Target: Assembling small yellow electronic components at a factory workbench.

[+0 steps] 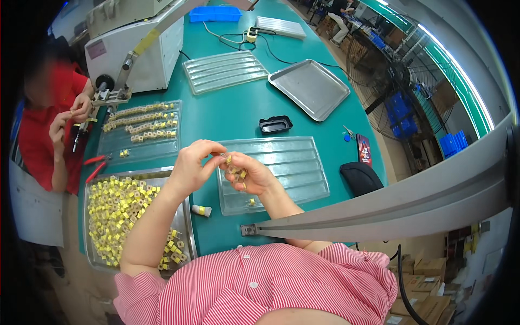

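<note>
**Operator:** Striped red-and-white sleeves (260, 287) are filling the lower edge of the view; above them both hands are meeting over the green table (238, 114). What is each one doing?

**Inspector:** Left hand (192, 165) is pinching with its fingertips at a small yellow-taped component (229, 159). Right hand (250, 174) is cupping several more of these parts in a half-closed palm, above the near clear ribbed tray (292, 168).

**Operator:** Which step is in hand?

**Inspector:** Judging by the layout, parts are being taken from the metal tray of yellow components (116, 214) at the left and sorted for placement. One component (251, 202) is already lying in the ribbed tray.

**Operator:** Next requirement?

**Inspector:** Probably a correctly oriented part, lowered into a groove without spilling the palmful.
</note>
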A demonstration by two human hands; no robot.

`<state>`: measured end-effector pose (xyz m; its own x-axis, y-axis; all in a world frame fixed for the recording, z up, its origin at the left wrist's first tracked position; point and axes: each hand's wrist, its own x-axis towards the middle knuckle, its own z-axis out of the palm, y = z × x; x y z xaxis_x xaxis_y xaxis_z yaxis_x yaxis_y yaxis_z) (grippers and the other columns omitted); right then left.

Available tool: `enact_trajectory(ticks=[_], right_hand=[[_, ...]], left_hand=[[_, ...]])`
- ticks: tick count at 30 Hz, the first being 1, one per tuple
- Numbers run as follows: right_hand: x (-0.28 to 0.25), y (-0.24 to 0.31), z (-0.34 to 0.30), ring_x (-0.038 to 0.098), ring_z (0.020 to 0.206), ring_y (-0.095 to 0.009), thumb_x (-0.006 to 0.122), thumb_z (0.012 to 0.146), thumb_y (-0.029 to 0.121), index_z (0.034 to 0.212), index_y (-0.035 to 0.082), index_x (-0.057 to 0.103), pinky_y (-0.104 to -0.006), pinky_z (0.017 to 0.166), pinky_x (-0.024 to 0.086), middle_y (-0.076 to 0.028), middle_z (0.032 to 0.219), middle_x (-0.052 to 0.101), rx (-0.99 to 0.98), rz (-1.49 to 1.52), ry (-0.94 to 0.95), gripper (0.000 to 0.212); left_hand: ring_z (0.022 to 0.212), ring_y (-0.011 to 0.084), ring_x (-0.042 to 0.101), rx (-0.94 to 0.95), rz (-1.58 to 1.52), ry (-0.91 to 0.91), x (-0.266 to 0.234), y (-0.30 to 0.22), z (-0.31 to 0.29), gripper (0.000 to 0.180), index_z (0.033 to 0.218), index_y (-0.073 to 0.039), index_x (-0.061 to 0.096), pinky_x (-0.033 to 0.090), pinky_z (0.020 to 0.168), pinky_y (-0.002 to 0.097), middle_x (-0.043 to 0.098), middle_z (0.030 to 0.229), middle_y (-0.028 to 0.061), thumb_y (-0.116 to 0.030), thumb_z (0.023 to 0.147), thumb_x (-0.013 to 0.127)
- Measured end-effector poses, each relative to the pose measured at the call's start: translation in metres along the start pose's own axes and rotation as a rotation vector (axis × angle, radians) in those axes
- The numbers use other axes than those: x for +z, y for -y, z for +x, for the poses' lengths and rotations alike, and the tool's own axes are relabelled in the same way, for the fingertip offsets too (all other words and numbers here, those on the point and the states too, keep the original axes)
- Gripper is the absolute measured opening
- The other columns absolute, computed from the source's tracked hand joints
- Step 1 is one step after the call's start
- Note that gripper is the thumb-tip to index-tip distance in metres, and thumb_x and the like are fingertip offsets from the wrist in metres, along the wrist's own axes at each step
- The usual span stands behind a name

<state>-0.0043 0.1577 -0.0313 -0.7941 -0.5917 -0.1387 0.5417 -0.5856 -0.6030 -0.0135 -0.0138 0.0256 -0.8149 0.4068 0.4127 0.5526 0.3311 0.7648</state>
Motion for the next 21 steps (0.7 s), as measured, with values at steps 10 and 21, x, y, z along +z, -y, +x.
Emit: enact_trajectory(ticks=[10,21], right_hand=[[-0.0046,-0.0047,0.0025,0.052,0.062,-0.011,0.052,0.081,0.023,0.1,0.007,0.046,-0.0184,0.036,0.036,-0.004,0.082,0.052,-0.076,0.067,0.132,0.026],[-0.0064,-0.0081,0.0037,0.05,0.058,-0.01,0.053,0.08,0.024,0.1,0.007,0.045,-0.0182,0.034,0.037,-0.004,0.079,0.051,-0.097,0.109,0.207,0.027]], left_hand=[[0.08,0.0258,0.056,0.333,0.115,0.004,-0.0002,-0.0039,0.003,0.03,0.09,-0.002,0.058,0.043,0.073,0.0341,0.06,0.086,0.0098,-0.009,0.063,0.066],[0.082,0.0228,0.056,0.422,0.177,-0.043,0.0053,0.0006,-0.0008,0.033,0.094,-0.004,0.058,0.04,0.072,0.032,0.061,0.087,0.0067,-0.013,0.064,0.066]])
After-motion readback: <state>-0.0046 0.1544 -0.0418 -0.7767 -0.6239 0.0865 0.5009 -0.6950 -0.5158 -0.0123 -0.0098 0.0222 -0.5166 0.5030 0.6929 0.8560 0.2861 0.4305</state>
